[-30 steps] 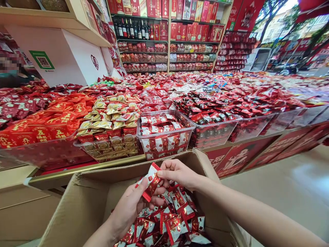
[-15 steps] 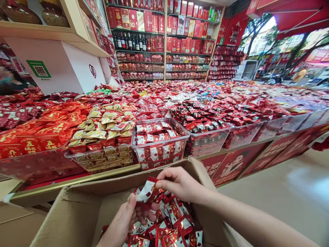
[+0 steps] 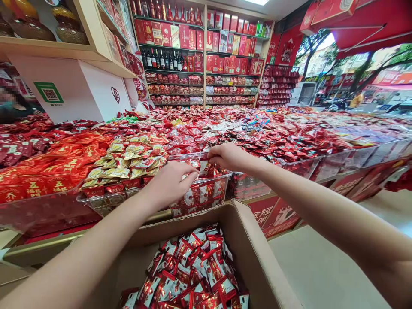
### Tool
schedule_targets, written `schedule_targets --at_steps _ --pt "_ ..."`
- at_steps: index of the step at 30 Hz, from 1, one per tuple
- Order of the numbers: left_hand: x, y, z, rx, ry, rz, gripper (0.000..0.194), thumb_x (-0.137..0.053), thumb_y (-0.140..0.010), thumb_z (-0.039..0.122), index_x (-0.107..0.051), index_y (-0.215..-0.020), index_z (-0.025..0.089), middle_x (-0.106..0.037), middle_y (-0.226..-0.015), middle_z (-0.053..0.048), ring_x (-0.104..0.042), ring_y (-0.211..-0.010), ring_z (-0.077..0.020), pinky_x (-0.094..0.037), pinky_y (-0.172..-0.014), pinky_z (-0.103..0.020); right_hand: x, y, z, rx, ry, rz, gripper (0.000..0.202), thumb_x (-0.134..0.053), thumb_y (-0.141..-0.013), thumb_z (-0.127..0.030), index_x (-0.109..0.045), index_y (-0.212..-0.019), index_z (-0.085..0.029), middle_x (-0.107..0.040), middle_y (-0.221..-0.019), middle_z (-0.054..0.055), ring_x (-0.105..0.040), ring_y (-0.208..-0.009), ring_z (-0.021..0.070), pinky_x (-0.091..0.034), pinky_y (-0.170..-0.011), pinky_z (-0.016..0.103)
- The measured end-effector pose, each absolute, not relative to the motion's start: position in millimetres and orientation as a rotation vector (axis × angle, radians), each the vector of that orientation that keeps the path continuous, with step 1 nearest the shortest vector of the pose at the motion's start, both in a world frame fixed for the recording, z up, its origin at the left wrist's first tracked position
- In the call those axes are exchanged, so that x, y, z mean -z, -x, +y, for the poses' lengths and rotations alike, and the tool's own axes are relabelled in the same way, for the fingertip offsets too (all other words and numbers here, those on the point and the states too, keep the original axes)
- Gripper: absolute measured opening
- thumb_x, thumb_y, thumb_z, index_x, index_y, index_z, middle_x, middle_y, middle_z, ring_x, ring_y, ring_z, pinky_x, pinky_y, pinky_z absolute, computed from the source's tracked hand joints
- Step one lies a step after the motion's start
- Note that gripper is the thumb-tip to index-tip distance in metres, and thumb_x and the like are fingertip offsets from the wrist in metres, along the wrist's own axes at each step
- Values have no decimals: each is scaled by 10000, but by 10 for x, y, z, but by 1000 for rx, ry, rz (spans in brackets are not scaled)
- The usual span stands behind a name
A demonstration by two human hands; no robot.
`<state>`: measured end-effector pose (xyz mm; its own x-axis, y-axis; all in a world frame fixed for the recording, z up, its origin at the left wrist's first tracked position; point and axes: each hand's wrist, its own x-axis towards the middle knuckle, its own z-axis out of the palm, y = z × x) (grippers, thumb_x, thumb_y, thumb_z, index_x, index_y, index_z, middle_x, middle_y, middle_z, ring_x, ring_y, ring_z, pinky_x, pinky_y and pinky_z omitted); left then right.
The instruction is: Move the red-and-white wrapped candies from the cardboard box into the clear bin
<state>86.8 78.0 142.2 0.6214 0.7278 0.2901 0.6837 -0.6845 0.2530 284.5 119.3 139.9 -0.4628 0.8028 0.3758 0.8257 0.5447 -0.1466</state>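
A clear plastic bin [image 3: 196,195] holds red and white candy packets in rows. Over its top, my right hand [image 3: 229,156] pinches a small red and white candy packet [image 3: 204,167] between thumb and fingers. My left hand [image 3: 174,180] reaches in from the left, its thumb and forefinger drawn together at the packet's left side; its other fingers are hidden. Below my forearms stands an open cardboard box [image 3: 254,253], with a loose heap of matching candy packets [image 3: 189,270] inside.
Gold durian packets [image 3: 131,156] fill the bin on the left, beside orange-red packets [image 3: 61,167]. Dark red packets [image 3: 273,143] lie in bins on the right. Stocked shelves [image 3: 205,56] stand behind. A person [image 3: 13,105] is partly visible at the far left.
Both hands have moved up and forward from over the cardboard box to the clear bin, carrying a packet. The heap in the box is now uncovered. The view has tilted slightly upward.
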Motion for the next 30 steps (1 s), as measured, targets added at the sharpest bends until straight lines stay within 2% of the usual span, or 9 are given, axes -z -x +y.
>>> schedule_targets --at_steps 2,4,7,10,12,16,20,30 --pt "-1430 -1020 972 -394 -2667 1172 309 -348 -790 329 -510 -568 188 -514 -561 17 -464 -549 -144 -329 -539 -252 -1381 -2829 1231 48 1341 -2455 171 -509 -727 -153 -651 -821 -158 -640 -713 24 -528 -636 114 -358 -588 210" --pt "-1397 -1110 1083 -290 -2614 1151 321 -370 -765 355 -416 -490 197 -395 -468 49 -375 -444 -113 -267 -449 -238 -1378 -2817 1244 4 1342 -2523 183 -516 -710 -128 -659 -820 -157 -653 -734 24 -545 -664 120 -365 -596 203" --pt "-1354 -1147 1122 -198 -2531 1142 325 -372 -754 373 -340 -477 205 -310 -449 66 -309 -412 -96 -229 -413 -229 -1374 -2791 1250 -30 1336 -2597 194 -530 -697 -117 -669 -826 -157 -666 -778 24 -561 -706 128 -374 -615 196" --pt "-1343 -1121 1122 -183 -2464 1143 314 -352 -759 389 -328 -503 210 -282 -470 70 -281 -428 -96 -230 -414 -225 -1358 -2761 1271 -89 1333 -2670 202 -545 -692 -127 -672 -846 -159 -670 -796 22 -567 -714 125 -379 -621 190" --pt "-1336 -1100 1142 -199 -2437 1125 285 -351 -762 385 -369 -539 208 -310 -504 69 -303 -461 -101 -262 -441 -222 -1352 -2745 1295 -133 1375 -2719 210 -561 -685 -139 -672 -861 -160 -670 -789 24 -567 -707 125 -378 -608 189" --pt "-1300 -1077 1193 -258 -2391 1091 208 -359 -766 356 -474 -688 201 -457 -638 49 -406 -562 -115 -336 -534 -227 -1379 -2715 1337 -190 1453 -2764 217 -597 -658 -171 -679 -859 -163 -671 -740 18 -559 -651 119 -374 -554 181" --pt "-1256 -1074 1203 -316 -2345 1091 197 -378 -750 345 -504 -773 195 -539 -684 32 -460 -556 -120 -362 -527 -229 -1416 -2666 1312 -208 1458 -2780 252 -570 -671 -158 -668 -903 -149 -671 -789 22 -560 -683 112 -372 -566 166" --pt "-1279 -1096 1185 -359 -2364 1113 148 -392 -728 285 -507 -708 195 -500 -640 43 -454 -572 -129 -352 -536 -234 -1462 -2572 1264 -255 1559 -2939 314 -508 -678 -125 -655 -954 -145 -660 -883 41 -539 -697 122 -360 -567 184"
